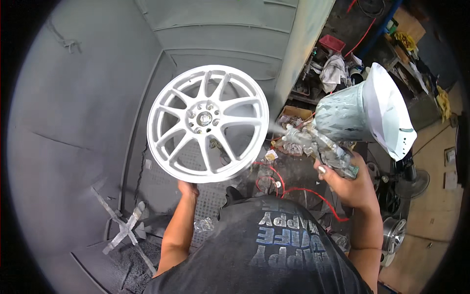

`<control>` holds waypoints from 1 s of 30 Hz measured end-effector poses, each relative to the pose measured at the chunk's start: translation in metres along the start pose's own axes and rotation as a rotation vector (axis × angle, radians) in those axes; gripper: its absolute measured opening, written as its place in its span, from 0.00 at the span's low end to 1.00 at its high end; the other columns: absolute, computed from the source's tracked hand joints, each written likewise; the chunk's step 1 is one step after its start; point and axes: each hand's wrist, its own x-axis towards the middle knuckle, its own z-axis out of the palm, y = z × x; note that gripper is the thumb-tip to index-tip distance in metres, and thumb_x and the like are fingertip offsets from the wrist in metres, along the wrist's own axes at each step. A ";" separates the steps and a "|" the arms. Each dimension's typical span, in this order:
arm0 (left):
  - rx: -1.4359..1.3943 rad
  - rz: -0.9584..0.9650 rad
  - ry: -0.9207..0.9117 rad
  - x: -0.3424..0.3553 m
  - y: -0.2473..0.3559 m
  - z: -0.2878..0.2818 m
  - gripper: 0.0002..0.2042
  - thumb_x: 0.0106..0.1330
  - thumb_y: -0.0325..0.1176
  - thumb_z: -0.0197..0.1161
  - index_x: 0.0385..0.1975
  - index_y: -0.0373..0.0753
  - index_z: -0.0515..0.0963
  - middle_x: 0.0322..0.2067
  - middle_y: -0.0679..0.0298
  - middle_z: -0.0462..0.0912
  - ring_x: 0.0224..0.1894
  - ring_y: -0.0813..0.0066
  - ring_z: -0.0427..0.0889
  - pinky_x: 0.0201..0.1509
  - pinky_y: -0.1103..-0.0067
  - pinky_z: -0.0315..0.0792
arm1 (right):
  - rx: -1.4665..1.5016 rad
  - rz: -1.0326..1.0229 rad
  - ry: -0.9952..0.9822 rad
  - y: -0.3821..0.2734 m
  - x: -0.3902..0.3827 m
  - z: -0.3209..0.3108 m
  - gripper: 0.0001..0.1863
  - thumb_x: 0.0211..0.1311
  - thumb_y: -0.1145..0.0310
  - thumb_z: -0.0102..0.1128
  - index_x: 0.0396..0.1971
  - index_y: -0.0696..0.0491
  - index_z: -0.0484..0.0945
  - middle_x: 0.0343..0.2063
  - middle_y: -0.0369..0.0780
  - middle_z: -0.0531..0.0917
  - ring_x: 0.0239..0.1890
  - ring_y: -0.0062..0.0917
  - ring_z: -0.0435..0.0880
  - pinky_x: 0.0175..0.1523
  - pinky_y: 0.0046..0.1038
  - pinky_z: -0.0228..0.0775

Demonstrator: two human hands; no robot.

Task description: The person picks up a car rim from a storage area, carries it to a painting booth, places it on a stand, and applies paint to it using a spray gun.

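Observation:
A white multi-spoke wheel rim [229,104] is held up in front of me, its face toward me. At its lower edge my left hand [188,187] supports it, the fingers hidden behind the rim. My right hand [350,183] is wrapped round the grip of a paint-crusted spray gun [320,147], which points left at the rim's right edge. Pale mist shows between the nozzle and the rim. On top of the gun sits a paint-streaked cup [340,115], tilted right, with a white sheet-like collar [391,112] round its mouth.
Grey booth walls [83,98] close in the left and far side. A cross-shaped metal stand [126,228] is at lower left. A red hose [313,190] runs along the floor. Cluttered shelves [313,93] stand far right; more wheels [394,232] and a fan [416,183] are at right.

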 end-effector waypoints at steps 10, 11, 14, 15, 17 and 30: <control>0.146 -0.395 0.043 -0.103 -0.067 0.042 0.19 0.72 0.51 0.48 0.37 0.40 0.74 0.29 0.68 0.70 0.21 0.80 0.61 0.24 0.80 0.59 | -0.058 -0.163 0.225 0.026 0.015 0.010 0.18 0.58 0.71 0.68 0.46 0.63 0.79 0.44 0.50 0.82 0.48 0.35 0.81 0.55 0.33 0.70; 0.153 -0.392 0.057 -0.101 -0.066 0.040 0.19 0.72 0.51 0.48 0.36 0.39 0.74 0.27 0.68 0.70 0.20 0.80 0.60 0.24 0.81 0.59 | -0.042 -0.163 0.244 0.025 0.014 0.011 0.19 0.58 0.71 0.68 0.47 0.63 0.79 0.44 0.51 0.81 0.49 0.36 0.81 0.55 0.33 0.70; 0.329 -0.303 -0.038 -0.060 -0.059 0.003 0.17 0.72 0.49 0.49 0.34 0.40 0.73 0.21 0.69 0.68 0.17 0.79 0.59 0.23 0.81 0.58 | -0.113 -0.210 0.282 0.022 0.016 0.008 0.20 0.58 0.71 0.68 0.49 0.64 0.77 0.44 0.51 0.81 0.50 0.36 0.81 0.56 0.33 0.70; 0.356 -0.280 -0.012 -0.060 -0.050 0.012 0.15 0.71 0.46 0.49 0.31 0.40 0.72 0.17 0.71 0.66 0.15 0.80 0.59 0.21 0.81 0.55 | -0.107 -0.212 0.291 0.019 0.017 0.009 0.21 0.58 0.71 0.68 0.49 0.64 0.77 0.44 0.50 0.81 0.49 0.36 0.81 0.56 0.33 0.70; 0.323 -0.224 -0.001 -0.029 -0.041 -0.013 0.13 0.71 0.45 0.50 0.30 0.44 0.72 0.18 0.71 0.66 0.16 0.81 0.61 0.21 0.81 0.55 | -0.192 -0.257 0.294 0.014 0.016 0.008 0.21 0.58 0.71 0.68 0.50 0.64 0.77 0.44 0.49 0.82 0.49 0.36 0.81 0.56 0.32 0.70; 0.130 -0.108 -0.042 0.005 -0.015 -0.015 0.18 0.73 0.44 0.50 0.56 0.42 0.70 0.51 0.64 0.77 0.49 0.69 0.77 0.51 0.73 0.73 | 0.124 0.086 -0.167 -0.006 -0.011 0.000 0.11 0.61 0.74 0.63 0.43 0.59 0.81 0.35 0.37 0.84 0.33 0.14 0.79 0.30 0.19 0.69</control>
